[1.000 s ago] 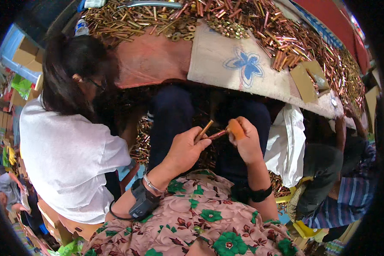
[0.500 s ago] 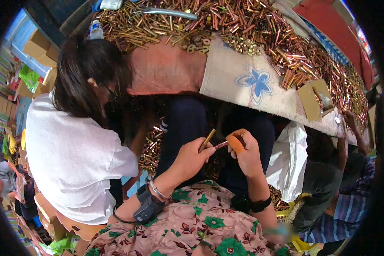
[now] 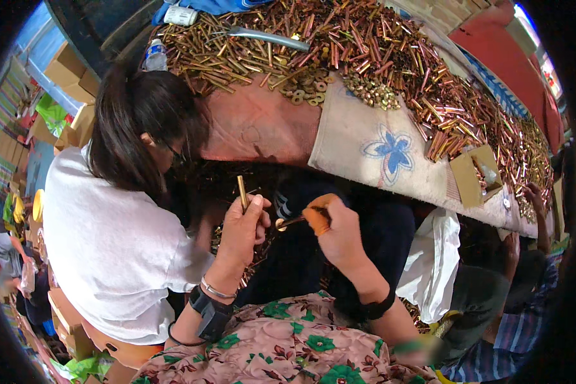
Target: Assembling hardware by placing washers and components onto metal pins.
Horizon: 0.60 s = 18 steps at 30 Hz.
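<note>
My left hand (image 3: 242,232) is closed around a gold-coloured metal tube (image 3: 242,189), which points up past the thumb. Opposite it, my right hand (image 3: 340,232) grips a thin bolt (image 3: 293,221). A round, gold-coloured end (image 3: 280,224), perhaps a washer or a nut, tops the bolt and faces my left hand without touching it. Orange tape (image 3: 317,219) wraps a finger of the right hand. Both hands are held above my dark-trousered legs, in front of the table's near edge.
Heaped metal tubes and bolts (image 3: 390,54) cover the far tabletop, beside washers (image 3: 307,86) and nuts (image 3: 372,91). A cream cloth (image 3: 352,137) and a small cardboard box (image 3: 465,179) lie nearer. A person in white (image 3: 118,230) sits close on my left; a white sack (image 3: 432,269) hangs right.
My hands have drawn apart; the bolt's rounded end now shows clear of my left hand. The left hand has moved left and turned the tube more upright, and the right has moved left.
</note>
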Motion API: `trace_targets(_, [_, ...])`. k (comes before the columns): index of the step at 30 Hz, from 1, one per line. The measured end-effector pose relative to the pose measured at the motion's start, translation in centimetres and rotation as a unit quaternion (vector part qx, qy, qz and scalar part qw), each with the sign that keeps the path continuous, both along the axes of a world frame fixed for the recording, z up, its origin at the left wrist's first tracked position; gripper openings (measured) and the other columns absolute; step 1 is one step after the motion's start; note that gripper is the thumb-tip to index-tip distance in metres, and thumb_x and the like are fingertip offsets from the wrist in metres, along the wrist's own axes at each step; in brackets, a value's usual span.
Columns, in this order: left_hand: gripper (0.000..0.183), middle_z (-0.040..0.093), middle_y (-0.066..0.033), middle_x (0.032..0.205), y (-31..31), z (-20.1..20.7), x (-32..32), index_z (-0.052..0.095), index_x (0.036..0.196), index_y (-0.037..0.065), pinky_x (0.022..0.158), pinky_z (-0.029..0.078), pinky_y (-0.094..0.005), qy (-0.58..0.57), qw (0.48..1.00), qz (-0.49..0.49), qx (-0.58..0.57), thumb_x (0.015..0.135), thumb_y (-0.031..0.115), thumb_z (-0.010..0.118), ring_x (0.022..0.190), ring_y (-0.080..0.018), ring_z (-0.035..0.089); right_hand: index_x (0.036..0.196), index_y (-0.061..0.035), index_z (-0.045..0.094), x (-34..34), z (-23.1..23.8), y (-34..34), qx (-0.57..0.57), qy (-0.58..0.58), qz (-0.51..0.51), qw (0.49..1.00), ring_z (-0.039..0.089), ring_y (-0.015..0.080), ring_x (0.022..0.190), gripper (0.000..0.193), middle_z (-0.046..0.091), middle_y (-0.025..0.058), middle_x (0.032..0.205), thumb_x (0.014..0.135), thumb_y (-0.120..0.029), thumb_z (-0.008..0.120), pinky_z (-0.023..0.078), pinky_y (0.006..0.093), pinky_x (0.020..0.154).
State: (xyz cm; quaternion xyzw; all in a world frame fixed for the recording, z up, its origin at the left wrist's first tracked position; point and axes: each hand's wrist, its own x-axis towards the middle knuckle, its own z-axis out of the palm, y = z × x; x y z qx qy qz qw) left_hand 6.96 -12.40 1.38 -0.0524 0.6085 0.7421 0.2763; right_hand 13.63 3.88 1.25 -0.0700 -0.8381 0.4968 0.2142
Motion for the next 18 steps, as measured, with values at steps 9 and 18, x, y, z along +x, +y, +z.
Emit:
trace_targets(9, [0.016,0.043,-0.0003,0.070,1.1,-0.9,-2.6,0.049,0.093,0.007,0.047,0.031,-0.0192,-0.074,0.991,-0.005,0.108,0.091,0.022,0.050,0.055,-0.0062,0.036,0.091,-0.0019,0.057,-4.9,-0.2,2.2,0.105,0.006,0.022,0.994,0.060,0.0358,0.073,0.017,0.061,0.0182,0.080,0.076,-0.005,0.064,0.049,0.0379,0.062])
trace_targets(18, [0.024,0.045,0.0004,0.074,2.8,-1.6,-5.1,0.052,0.110,0.006,0.055,0.036,-0.0206,-0.060,0.990,-0.029,0.123,0.091,0.021,0.051,0.062,-0.0076,0.040,0.089,-0.0022,0.053,-16.6,1.0,6.9,0.233,0.071,-0.007,0.970,0.056,0.0385,0.078,0.013,0.058,0.0181,0.084,0.078,-0.008,0.057,0.044,0.0449,0.066])
